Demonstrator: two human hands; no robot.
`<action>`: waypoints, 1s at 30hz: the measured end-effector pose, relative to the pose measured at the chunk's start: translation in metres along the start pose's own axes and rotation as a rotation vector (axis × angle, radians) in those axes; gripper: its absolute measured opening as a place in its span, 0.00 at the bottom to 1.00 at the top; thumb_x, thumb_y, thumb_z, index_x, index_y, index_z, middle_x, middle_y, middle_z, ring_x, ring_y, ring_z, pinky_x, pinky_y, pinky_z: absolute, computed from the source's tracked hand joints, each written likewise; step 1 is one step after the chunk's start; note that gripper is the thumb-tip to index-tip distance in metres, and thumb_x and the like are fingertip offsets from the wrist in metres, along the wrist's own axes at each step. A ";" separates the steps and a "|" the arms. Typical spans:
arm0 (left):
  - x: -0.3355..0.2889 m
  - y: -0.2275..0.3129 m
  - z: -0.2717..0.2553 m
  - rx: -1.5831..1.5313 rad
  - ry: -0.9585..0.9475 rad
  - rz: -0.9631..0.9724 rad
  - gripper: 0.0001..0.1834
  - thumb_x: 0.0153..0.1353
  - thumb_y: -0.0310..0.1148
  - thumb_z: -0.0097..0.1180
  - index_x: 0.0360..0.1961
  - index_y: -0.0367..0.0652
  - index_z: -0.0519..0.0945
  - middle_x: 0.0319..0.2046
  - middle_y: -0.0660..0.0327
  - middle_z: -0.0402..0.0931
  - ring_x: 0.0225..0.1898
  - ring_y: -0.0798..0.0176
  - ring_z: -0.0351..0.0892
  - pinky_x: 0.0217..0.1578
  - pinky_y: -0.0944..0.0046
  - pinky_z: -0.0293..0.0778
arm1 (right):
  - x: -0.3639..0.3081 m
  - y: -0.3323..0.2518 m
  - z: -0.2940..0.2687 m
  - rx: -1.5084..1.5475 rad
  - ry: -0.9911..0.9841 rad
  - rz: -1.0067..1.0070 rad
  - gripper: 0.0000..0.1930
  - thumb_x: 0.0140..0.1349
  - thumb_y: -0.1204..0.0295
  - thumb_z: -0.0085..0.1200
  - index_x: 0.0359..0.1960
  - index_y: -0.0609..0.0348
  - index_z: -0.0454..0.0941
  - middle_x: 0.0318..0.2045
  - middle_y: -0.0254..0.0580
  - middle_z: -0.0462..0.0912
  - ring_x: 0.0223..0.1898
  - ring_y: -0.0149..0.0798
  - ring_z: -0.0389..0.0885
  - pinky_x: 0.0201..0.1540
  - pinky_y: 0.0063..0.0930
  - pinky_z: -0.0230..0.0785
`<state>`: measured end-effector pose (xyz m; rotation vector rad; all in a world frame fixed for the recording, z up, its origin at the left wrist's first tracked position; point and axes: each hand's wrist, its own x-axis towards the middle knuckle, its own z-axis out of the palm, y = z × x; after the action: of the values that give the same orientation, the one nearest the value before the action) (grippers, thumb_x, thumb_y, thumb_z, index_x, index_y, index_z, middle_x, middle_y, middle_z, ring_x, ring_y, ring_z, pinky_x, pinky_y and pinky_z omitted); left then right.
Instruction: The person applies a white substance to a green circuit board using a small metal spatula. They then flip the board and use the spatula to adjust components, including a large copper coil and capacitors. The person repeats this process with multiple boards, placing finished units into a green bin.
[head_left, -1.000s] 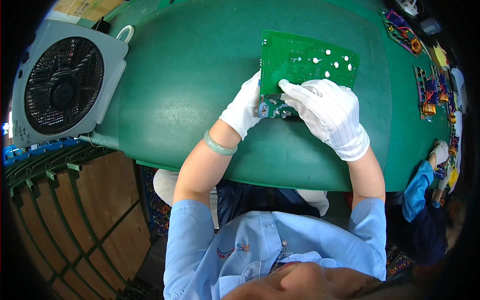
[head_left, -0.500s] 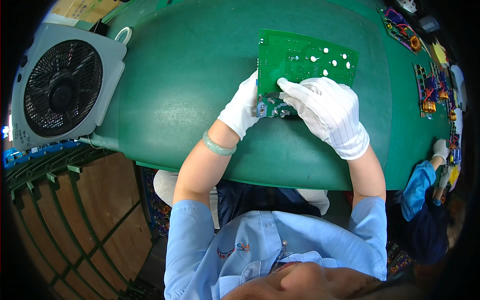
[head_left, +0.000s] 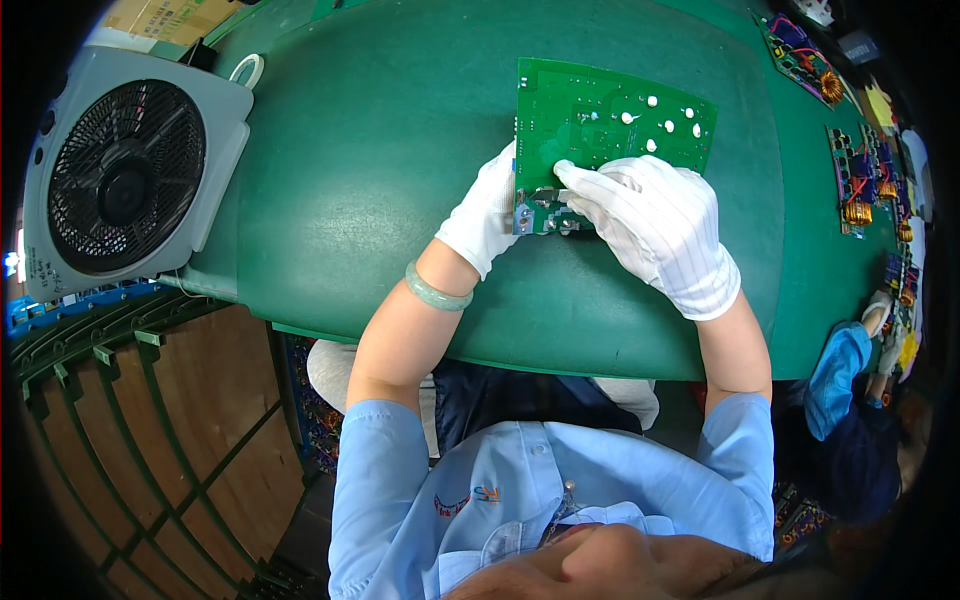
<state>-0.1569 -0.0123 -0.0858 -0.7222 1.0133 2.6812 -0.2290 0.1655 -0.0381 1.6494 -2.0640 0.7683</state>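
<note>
A green circuit board (head_left: 560, 110) is tilted up above the table, its face dotted with several white blobs and with solder joints along the lower edge. My left hand (head_left: 487, 215), in a white glove, grips the board at its left side, the fingers hidden behind it. My right hand (head_left: 655, 225), in a striped white glove, lies over the board's lower right part. Between its thumb and fingers is a thin, flat grey metal piece (head_left: 546, 194), like a blade, its tip against the board near the lower left corner. The fingers cover most of it.
A green mat covers the table (head_left: 360, 200). At the left stands a grey box fan (head_left: 125, 180), near a white tape roll (head_left: 247, 70). Circuit boards with copper coils (head_left: 858, 185) line the right side. At far right another person's gloved hand (head_left: 877, 312) works beside a blue sleeve.
The metal piece and my right fingertips have shifted very slightly over the board. My left hand and the board hold still. The other person's hand at far right has moved a little.
</note>
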 end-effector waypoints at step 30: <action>0.001 0.000 -0.005 -0.033 -0.010 0.009 0.22 0.71 0.46 0.42 0.55 0.42 0.73 0.48 0.55 0.78 0.44 0.58 0.82 0.41 0.57 0.82 | 0.001 0.008 -0.009 0.186 -0.184 0.084 0.06 0.55 0.68 0.61 0.33 0.51 0.80 0.28 0.35 0.78 0.26 0.39 0.79 0.25 0.31 0.70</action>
<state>-0.1563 -0.0158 -0.0892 -0.7116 0.9746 2.7129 -0.2376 0.1716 -0.0318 1.8019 -2.2606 0.8902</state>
